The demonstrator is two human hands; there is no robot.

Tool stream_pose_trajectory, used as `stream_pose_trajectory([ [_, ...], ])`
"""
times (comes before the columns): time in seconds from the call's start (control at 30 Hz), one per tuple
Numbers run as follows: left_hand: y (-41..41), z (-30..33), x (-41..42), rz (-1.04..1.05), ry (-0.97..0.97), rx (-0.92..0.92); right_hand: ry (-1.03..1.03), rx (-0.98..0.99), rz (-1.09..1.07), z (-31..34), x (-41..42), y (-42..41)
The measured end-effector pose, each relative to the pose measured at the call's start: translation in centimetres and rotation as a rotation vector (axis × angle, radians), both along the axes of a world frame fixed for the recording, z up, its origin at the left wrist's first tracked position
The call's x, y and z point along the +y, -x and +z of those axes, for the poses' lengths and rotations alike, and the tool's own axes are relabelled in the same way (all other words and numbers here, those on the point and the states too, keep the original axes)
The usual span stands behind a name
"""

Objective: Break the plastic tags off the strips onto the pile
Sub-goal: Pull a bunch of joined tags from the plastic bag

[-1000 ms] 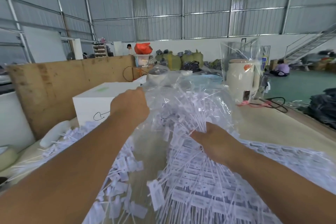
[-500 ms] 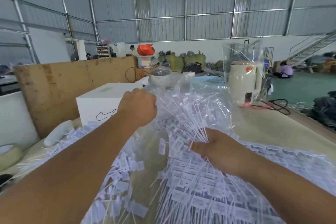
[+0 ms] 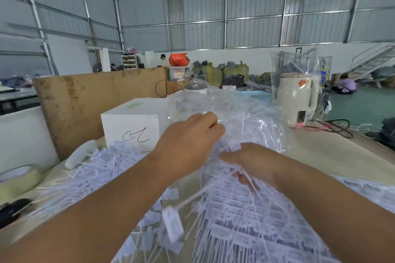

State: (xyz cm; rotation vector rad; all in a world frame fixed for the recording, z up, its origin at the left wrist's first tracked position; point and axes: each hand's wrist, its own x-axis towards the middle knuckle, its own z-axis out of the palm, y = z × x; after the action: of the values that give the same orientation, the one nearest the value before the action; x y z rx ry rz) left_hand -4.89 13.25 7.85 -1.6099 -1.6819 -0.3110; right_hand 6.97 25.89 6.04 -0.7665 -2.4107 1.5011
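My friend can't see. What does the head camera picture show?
Two hands, left hand and right hand, grip a bunch of tag strips in a clear bag over a pile of white tags. A white box sits behind.

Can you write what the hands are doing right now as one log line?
left hand: on clear plastic bag | right hand: grips white plastic tag strips | loose white tag pile: left, on table

We could not see the left hand's (image 3: 188, 143) fingertips, buried in the clear plastic bag (image 3: 245, 117). The right hand's (image 3: 254, 162) fingers were mostly hidden among strips (image 3: 245, 226). One loose tag (image 3: 173, 224) was blurred, its print unreadable.
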Motion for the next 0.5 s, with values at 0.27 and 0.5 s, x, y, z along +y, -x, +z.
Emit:
stream_pose_trajectory([
  [0.27, 5.2, -2.2, -0.4, 0.269, -0.446, -0.535, 0.328, 0.174, 0.009, -0.5, 0.4, 0.6],
  [0.5, 6.1, -1.9, 2.7, 0.089, -0.210, -0.934, 0.269, 0.093, 0.041, -1.2, 0.4, 0.6],
])
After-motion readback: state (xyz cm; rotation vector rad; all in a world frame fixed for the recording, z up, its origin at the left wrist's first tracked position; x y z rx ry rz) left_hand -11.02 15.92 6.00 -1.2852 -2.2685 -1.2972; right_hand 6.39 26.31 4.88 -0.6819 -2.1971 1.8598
